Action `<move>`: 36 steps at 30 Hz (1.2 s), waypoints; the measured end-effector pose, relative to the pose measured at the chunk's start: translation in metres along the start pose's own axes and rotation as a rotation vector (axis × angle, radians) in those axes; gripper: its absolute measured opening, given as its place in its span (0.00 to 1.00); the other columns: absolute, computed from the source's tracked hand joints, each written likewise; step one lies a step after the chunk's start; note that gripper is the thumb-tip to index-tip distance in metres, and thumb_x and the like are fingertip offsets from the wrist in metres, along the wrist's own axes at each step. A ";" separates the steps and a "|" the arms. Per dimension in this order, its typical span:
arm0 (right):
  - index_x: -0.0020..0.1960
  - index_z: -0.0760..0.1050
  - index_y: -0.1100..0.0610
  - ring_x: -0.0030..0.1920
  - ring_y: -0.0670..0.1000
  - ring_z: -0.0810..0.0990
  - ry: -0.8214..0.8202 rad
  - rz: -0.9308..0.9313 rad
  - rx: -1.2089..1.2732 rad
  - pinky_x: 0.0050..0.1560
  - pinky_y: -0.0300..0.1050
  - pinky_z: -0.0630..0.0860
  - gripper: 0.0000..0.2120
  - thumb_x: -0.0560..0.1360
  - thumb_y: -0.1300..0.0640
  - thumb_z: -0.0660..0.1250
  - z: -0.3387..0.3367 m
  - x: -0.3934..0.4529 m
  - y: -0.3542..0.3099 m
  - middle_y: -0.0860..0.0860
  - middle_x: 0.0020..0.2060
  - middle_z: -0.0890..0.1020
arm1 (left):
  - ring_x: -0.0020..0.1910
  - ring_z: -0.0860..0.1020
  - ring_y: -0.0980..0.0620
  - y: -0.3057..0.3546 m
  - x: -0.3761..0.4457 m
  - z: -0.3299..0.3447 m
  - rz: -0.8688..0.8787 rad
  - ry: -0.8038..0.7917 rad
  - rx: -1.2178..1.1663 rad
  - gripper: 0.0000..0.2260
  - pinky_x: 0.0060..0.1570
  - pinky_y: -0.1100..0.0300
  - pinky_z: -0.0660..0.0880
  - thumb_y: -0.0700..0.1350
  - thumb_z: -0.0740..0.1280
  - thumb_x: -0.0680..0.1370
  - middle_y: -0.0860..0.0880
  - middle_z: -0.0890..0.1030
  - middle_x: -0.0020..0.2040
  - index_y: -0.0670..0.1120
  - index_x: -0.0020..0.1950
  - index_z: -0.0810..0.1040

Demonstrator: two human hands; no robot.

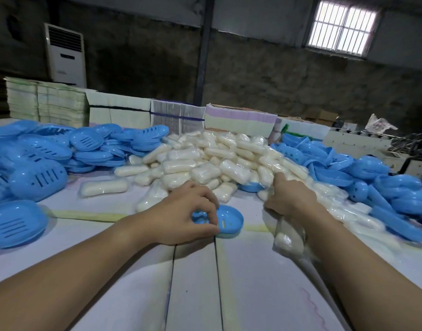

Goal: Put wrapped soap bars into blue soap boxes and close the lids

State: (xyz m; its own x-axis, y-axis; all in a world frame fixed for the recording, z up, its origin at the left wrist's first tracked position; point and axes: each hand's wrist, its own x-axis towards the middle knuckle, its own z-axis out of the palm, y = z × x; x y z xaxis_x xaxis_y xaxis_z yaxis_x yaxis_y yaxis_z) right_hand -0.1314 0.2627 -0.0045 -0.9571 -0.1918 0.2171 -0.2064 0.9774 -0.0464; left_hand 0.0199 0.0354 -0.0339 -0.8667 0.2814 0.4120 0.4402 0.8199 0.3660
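You see a dim room lit mainly by the barred window (341, 27), which glares white; wide-angle bending curves the edges, and the right hand (290, 195) blurs.

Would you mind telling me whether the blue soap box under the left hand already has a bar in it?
Empty: the blue soap box shows only its bare inside; the wrapped bar is in the right hand.

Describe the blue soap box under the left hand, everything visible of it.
The blue soap box is a glossy, oval, plastic-looking shell lying open side up on the pale table, near the front edge of the heap of wrapped soap bars. Its inside holds no soap; small slots show in its floor. The left hand grips its near left end, fingers curled over the rim, hiding that part. No lid is on it.
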 end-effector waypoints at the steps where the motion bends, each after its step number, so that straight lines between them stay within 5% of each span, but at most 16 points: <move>1: 0.61 0.64 0.53 0.45 0.54 0.74 0.011 -0.017 0.030 0.34 0.46 0.67 0.29 0.64 0.52 0.71 0.001 0.001 0.000 0.50 0.40 0.74 | 0.62 0.66 0.60 0.001 0.000 0.000 -0.010 0.009 0.009 0.07 0.63 0.65 0.63 0.54 0.74 0.75 0.61 0.76 0.59 0.57 0.51 0.83; 6: 0.52 0.69 0.49 0.42 0.50 0.76 -0.024 -0.139 0.307 0.43 0.48 0.77 0.23 0.63 0.45 0.75 0.001 -0.003 -0.007 0.49 0.42 0.78 | 0.64 0.64 0.58 -0.010 -0.003 -0.007 -0.198 -0.086 0.114 0.31 0.61 0.57 0.69 0.69 0.71 0.67 0.63 0.72 0.61 0.67 0.67 0.63; 12: 0.47 0.75 0.46 0.42 0.43 0.75 0.015 -0.577 0.628 0.42 0.38 0.73 0.15 0.65 0.55 0.76 -0.021 -0.031 -0.034 0.45 0.43 0.79 | 0.54 0.75 0.57 -0.018 0.001 -0.004 -0.294 -0.041 -0.039 0.33 0.55 0.55 0.77 0.70 0.74 0.59 0.59 0.76 0.55 0.70 0.59 0.63; 17: 0.52 0.74 0.40 0.52 0.33 0.70 -0.142 -0.796 0.429 0.46 0.26 0.67 0.18 0.67 0.55 0.74 -0.021 -0.045 -0.044 0.40 0.49 0.78 | 0.53 0.76 0.60 -0.018 0.002 0.000 -0.305 -0.001 -0.120 0.35 0.53 0.56 0.78 0.66 0.79 0.57 0.60 0.77 0.54 0.64 0.59 0.66; 22: 0.57 0.77 0.43 0.51 0.31 0.72 -0.234 -0.765 0.457 0.46 0.23 0.67 0.16 0.71 0.53 0.73 -0.019 -0.040 -0.041 0.39 0.50 0.80 | 0.53 0.74 0.61 -0.019 0.002 -0.001 -0.297 -0.008 -0.084 0.31 0.48 0.62 0.75 0.67 0.78 0.59 0.62 0.76 0.52 0.63 0.56 0.69; 28: 0.53 0.82 0.45 0.51 0.43 0.77 -0.356 -0.623 0.447 0.52 0.37 0.72 0.13 0.69 0.51 0.76 -0.030 -0.029 -0.014 0.42 0.48 0.82 | 0.54 0.74 0.62 -0.018 0.002 -0.002 -0.290 0.006 -0.068 0.26 0.52 0.61 0.75 0.65 0.79 0.61 0.62 0.76 0.53 0.61 0.52 0.72; 36: 0.53 0.85 0.49 0.44 0.36 0.76 -0.257 -0.673 0.464 0.44 0.27 0.69 0.14 0.68 0.54 0.79 -0.020 -0.031 -0.025 0.43 0.46 0.84 | 0.51 0.74 0.64 -0.016 0.002 -0.001 -0.292 0.050 -0.071 0.26 0.46 0.69 0.72 0.58 0.82 0.62 0.60 0.78 0.52 0.57 0.54 0.76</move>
State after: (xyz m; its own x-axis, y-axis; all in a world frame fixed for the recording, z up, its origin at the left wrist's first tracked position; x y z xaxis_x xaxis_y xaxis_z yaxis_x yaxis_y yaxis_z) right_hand -0.0930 0.2463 0.0097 -0.6058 -0.7870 0.1168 -0.7557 0.5234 -0.3937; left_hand 0.0114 0.0219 -0.0384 -0.9470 0.0122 0.3210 0.1910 0.8249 0.5320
